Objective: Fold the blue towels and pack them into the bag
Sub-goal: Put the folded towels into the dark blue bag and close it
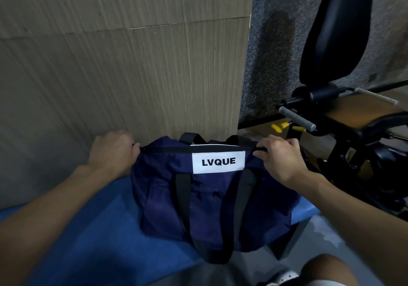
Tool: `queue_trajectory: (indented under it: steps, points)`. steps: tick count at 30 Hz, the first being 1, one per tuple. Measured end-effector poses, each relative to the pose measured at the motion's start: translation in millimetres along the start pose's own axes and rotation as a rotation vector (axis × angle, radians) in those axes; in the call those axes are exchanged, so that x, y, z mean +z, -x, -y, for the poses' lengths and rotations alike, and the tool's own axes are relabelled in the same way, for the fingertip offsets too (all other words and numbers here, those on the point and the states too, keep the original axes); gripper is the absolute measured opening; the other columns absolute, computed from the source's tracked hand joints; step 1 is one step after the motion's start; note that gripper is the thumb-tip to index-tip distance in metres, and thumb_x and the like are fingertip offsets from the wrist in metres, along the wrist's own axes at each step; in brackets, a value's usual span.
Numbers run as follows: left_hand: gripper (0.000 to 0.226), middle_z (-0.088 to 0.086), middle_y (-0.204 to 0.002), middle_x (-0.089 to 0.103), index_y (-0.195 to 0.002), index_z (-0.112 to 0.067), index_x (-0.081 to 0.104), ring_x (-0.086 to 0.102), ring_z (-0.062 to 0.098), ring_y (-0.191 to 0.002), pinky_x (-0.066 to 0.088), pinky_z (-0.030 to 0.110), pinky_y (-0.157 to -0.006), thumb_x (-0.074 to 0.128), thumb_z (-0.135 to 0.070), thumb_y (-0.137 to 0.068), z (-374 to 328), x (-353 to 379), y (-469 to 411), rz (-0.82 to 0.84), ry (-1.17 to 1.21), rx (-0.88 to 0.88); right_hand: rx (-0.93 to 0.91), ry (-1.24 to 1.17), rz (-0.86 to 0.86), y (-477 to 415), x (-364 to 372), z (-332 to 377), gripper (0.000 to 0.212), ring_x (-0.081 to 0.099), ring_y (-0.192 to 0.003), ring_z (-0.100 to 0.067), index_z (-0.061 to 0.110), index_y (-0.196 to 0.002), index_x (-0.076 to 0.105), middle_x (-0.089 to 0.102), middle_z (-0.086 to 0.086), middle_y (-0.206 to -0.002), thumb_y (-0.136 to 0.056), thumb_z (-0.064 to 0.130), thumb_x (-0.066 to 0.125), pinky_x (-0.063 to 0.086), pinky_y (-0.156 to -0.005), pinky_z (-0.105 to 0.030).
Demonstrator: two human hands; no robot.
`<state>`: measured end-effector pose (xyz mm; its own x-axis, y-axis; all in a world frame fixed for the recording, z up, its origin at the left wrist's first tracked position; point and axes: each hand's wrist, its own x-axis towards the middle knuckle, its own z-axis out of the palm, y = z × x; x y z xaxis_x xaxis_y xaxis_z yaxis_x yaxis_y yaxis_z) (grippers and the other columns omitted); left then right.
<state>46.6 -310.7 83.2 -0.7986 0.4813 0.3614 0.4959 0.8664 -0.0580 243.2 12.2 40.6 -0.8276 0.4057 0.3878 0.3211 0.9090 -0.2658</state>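
Note:
A navy duffel bag (207, 199) with black straps and a white LVQUE label lies on a blue surface (92, 230) in front of me. Its black zipper line runs along the top edge and looks drawn shut. My left hand (113, 152) grips the bag's left end at the zipper. My right hand (280, 155) pinches the zipper line at the bag's right end. No loose towels show; the inside of the bag is hidden.
A wood-grain wall panel (132, 64) rises right behind the bag. To the right stands black gym equipment (331, 42) with a padded back, a grey-gripped bar (298, 119) and a brown seat pad. Grey floor, my knee and a white shoe show at the bottom right.

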Motion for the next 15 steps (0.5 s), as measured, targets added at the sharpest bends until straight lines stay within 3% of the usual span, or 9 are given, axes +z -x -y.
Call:
queue_trajectory:
  steps: [2, 4, 6, 10, 15]
  points:
    - [0.019, 0.009, -0.103, 0.059, -0.098, -0.010, 0.061, 0.056, 0.029, -0.093, 0.042, 0.043, -0.078, 0.054, -0.027, -0.093, -10.5, 5.3, 3.6, -0.084, -0.012, 0.139, 0.024, -0.033, -0.004, 1.9, -2.1, -4.5, 0.006, 0.052, -0.100, -0.019, 0.029, -0.093, 0.062, 0.053, 0.009, -0.092, -0.094, 0.033, 0.058, 0.020, -0.081, -0.034]
    - [0.030, 0.005, -0.112, 0.058, -0.110, -0.014, 0.061, 0.056, 0.027, -0.102, 0.040, 0.046, -0.084, 0.063, -0.034, -0.088, -26.0, 13.4, 7.2, -0.141, -0.027, 0.321, 0.020, -0.116, 0.000, 4.2, -3.2, -6.8, 0.005, 0.052, -0.098, -0.018, 0.029, -0.091, 0.062, 0.053, 0.009, -0.091, -0.094, 0.031, 0.059, 0.020, -0.081, -0.032]
    - [0.031, -0.001, -0.108, 0.063, -0.108, -0.018, 0.065, 0.058, 0.024, -0.103, 0.036, 0.047, -0.091, 0.068, -0.038, -0.084, -37.3, 23.4, 8.3, -0.141, -0.020, 0.415, -0.009, -0.145, -0.002, 6.2, -3.5, -7.9, 0.005, 0.053, -0.095, -0.018, 0.029, -0.090, 0.062, 0.054, 0.009, -0.090, -0.094, 0.030, 0.060, 0.021, -0.081, -0.031]
    - [0.014, -0.005, -0.084, 0.064, -0.086, -0.019, 0.065, 0.061, 0.021, -0.084, 0.034, 0.041, -0.090, 0.067, -0.032, -0.088, -35.5, 35.9, 6.2, -0.152, 0.069, 0.387, -0.025, -0.127, -0.022, 8.9, -7.5, -13.8, 0.006, 0.053, -0.095, -0.017, 0.027, -0.091, 0.065, 0.055, 0.009, -0.090, -0.094, 0.030, 0.061, 0.020, -0.080, -0.030]
    - [0.007, 0.002, -0.081, 0.059, -0.084, -0.012, 0.066, 0.055, 0.026, -0.076, 0.037, 0.038, -0.073, 0.071, -0.016, -0.088, -21.9, 36.1, 7.9, -0.180, 0.168, 0.336, 0.017, -0.001, 0.110, 10.9, -10.7, -31.0, 0.011, 0.049, -0.107, -0.022, 0.028, -0.102, 0.064, 0.053, 0.005, -0.100, -0.096, 0.031, 0.055, 0.021, -0.085, -0.036]
